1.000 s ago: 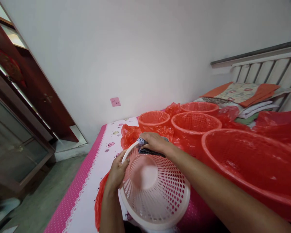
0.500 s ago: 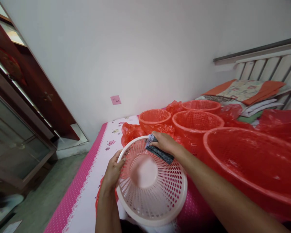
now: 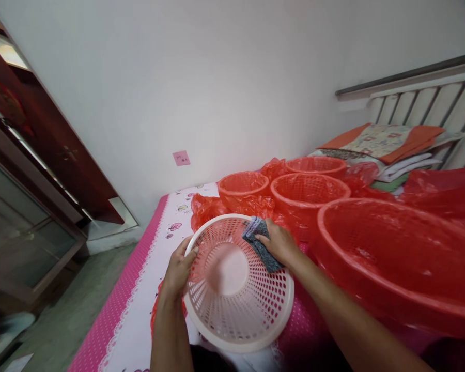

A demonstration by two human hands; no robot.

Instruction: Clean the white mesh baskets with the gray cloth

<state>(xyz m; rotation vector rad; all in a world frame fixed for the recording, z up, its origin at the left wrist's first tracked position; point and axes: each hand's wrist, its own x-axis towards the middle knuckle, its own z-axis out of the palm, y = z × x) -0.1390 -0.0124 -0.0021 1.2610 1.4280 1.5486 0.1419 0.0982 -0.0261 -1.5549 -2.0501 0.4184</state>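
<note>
A pale pink perforated plastic basket [image 3: 236,305] is tilted with its opening toward me, over the bed's edge. My left hand [image 3: 179,268] grips its left rim, fingers curled over the edge. My right hand [image 3: 277,242] presses a folded grey cloth [image 3: 260,243] against the basket's upper right inside wall, fingers closed on the cloth.
Several red mesh baskets [image 3: 309,192] wrapped in red plastic film stand on the bed behind, and a large one [image 3: 395,253] sits at my right. The pink dotted bedsheet [image 3: 127,315] hangs at the left edge. Folded bedding [image 3: 383,147] lies by the headboard. A dark wooden cabinet [image 3: 27,170] stands at left.
My right hand has slid the grey cloth from the basket's top rim down and rightward onto its inside wall. The left hand keeps its hold on the rim.
</note>
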